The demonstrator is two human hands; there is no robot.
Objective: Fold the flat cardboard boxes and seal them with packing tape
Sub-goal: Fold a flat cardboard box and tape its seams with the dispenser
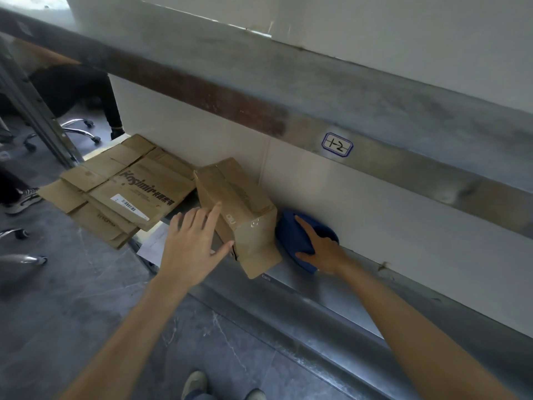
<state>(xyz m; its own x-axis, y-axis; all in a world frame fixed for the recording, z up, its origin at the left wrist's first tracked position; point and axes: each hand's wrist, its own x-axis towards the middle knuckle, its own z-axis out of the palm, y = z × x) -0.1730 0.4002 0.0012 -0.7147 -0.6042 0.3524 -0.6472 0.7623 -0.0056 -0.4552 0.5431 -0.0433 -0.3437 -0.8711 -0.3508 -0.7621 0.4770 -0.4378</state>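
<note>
I look down and see my shoes (196, 383) on the dark floor (72, 298). Both my arms reach out to a low metal shelf (317, 287). My left hand (187, 246) is wide open, with the fingers (215, 210) spread. The pointing finger and thumb touch the side of a folded-up brown box (245, 209). The box stands tilted on the shelf, against a white wall (375, 215). Just to its right, my right hand (323, 252) pinches a blue round thing (291, 235) between the pointing finger and thumb. I cannot see my other fingers there. Left of the box lies a pile of flat boxes (124, 189), sticking out over the shelf edge. Higher up, a metal bar (403, 168) has a small label (337, 144).
</note>
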